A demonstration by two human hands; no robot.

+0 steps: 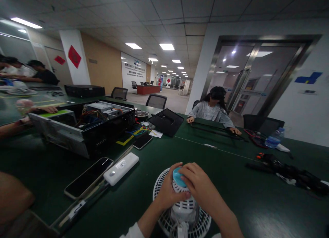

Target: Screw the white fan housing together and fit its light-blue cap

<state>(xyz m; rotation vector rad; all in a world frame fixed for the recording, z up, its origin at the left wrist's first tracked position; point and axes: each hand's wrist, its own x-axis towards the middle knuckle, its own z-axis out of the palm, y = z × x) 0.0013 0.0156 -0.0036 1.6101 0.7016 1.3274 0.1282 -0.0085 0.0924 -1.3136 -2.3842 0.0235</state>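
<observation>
A white electric fan (185,210) lies face down on the green table, its slotted motor housing pointing up. On top of the housing sits a round light-blue cap (178,178). My left hand (167,191) is wrapped round the left side of the housing, with its thumb across the front and its fingertips near the cap. From the right, my right hand (199,179) has its fingers closed on the cap's edge. The fingers partly cover the cap, so whether it is seated or loose I cannot tell.
Left of the fan lie a white power strip (122,167) and a phone (88,176). Beyond them stand an opened computer case (102,128), a second phone (142,141) and a black panel (167,122). A person (213,109) across the table holds a dark frame. Black straps (288,171) lie at right.
</observation>
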